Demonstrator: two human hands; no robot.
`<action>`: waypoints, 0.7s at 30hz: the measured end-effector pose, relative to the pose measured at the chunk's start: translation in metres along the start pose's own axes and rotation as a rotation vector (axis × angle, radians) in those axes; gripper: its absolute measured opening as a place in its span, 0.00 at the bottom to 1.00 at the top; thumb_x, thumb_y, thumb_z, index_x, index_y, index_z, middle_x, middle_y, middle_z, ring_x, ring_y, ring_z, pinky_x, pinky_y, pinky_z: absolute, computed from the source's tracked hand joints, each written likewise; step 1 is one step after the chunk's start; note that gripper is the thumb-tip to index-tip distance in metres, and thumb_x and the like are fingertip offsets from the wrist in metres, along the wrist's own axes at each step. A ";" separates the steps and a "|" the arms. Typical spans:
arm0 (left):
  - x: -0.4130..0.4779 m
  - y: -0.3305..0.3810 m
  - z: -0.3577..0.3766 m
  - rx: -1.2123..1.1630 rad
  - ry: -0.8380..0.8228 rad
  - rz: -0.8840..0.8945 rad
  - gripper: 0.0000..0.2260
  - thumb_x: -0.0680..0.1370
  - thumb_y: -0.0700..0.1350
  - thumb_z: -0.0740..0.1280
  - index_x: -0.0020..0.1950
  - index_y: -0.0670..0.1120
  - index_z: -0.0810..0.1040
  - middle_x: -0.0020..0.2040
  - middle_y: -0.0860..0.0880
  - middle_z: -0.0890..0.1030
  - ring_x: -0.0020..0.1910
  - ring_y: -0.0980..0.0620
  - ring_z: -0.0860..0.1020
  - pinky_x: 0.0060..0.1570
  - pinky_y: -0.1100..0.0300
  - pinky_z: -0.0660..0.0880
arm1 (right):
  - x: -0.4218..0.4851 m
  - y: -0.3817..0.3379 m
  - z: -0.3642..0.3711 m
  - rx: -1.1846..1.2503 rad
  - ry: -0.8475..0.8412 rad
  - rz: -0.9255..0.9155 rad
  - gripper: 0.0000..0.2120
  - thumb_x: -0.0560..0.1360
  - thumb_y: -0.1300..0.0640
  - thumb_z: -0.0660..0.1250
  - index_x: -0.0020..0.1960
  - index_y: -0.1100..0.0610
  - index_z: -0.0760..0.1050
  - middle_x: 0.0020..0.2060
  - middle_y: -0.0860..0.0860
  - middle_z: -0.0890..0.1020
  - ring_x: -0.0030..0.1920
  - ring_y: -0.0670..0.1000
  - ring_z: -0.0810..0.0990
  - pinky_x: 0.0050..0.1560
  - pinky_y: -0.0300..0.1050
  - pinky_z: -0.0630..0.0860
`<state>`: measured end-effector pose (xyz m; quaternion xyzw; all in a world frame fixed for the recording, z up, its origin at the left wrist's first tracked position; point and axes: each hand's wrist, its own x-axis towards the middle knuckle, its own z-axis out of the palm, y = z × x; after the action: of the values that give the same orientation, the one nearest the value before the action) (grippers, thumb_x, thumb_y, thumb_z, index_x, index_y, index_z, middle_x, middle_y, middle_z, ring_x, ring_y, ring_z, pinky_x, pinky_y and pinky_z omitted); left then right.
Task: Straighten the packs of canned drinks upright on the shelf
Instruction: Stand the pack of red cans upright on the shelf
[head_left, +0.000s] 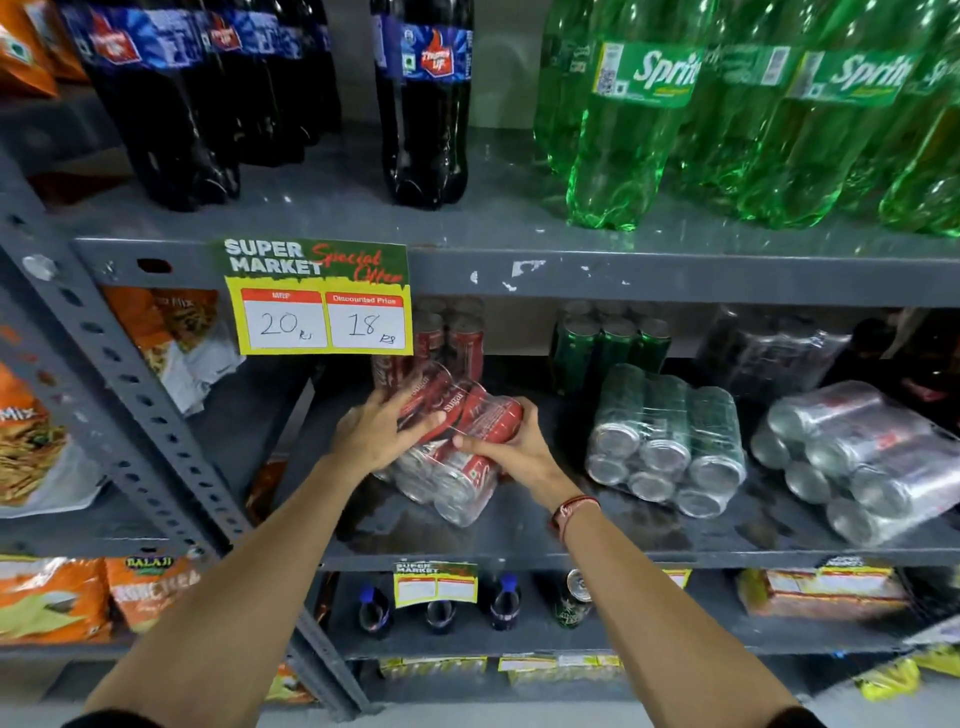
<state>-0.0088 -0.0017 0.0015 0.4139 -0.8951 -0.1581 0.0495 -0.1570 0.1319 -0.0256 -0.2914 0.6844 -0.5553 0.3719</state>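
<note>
While both hands are clamped on it, the red pack (457, 441) of shrink-wrapped cola cans lies tipped on its side near the left end of the middle shelf (649, 530), can ends facing the front edge. The left hand (379, 434) presses flat on the pack's upper left side; the right hand (506, 447) wraps its right side, fingers curled over the top cans. Behind it, toward the back of the shelf, more red cans (452, 338) stand upright.

To the right, the green pack (670, 436) also lies on its side, and further right, near the right end, the silver pack (862, 457) is toppled too. Neither is touched. Upright green cans (608, 348) stand behind the green pack.

As a judgement, a pack like this should be fairly heavy and rigid as a block, since full cans do not give, but the plastic film is thin, glossy and likely slippery, and could stretch or tear if pinched. The safer hold looks to be palms on opposite sides, pressing on the cans themselves rather than the film, then pivoting the pack on its lower edge until the can bases meet the shelf. The price tag (319, 296) hanging from the upper shelf edge sits just above and could be knocked.
</note>
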 end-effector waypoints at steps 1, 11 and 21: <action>-0.005 0.001 0.003 -0.007 0.050 -0.001 0.35 0.70 0.72 0.54 0.74 0.63 0.51 0.74 0.43 0.64 0.67 0.34 0.68 0.64 0.43 0.68 | -0.002 0.000 -0.001 0.007 -0.009 -0.027 0.46 0.55 0.54 0.83 0.64 0.49 0.59 0.60 0.53 0.76 0.57 0.49 0.79 0.61 0.54 0.77; -0.088 -0.035 0.048 -0.325 0.394 0.049 0.42 0.67 0.75 0.49 0.75 0.58 0.40 0.74 0.37 0.57 0.58 0.33 0.75 0.47 0.43 0.77 | -0.050 0.007 0.021 -0.432 -0.043 -0.585 0.45 0.57 0.48 0.81 0.67 0.47 0.60 0.66 0.48 0.60 0.66 0.38 0.61 0.66 0.28 0.58; -0.102 -0.026 0.061 -0.412 0.236 -0.075 0.51 0.66 0.65 0.63 0.68 0.47 0.26 0.75 0.33 0.44 0.72 0.35 0.59 0.66 0.44 0.66 | -0.042 0.036 0.019 -0.697 -0.075 -0.789 0.35 0.68 0.41 0.71 0.68 0.46 0.58 0.74 0.47 0.47 0.77 0.60 0.49 0.72 0.59 0.63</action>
<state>0.0632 0.0747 -0.0598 0.4435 -0.8161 -0.2897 0.2310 -0.1174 0.1637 -0.0553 -0.6530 0.6529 -0.3818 0.0398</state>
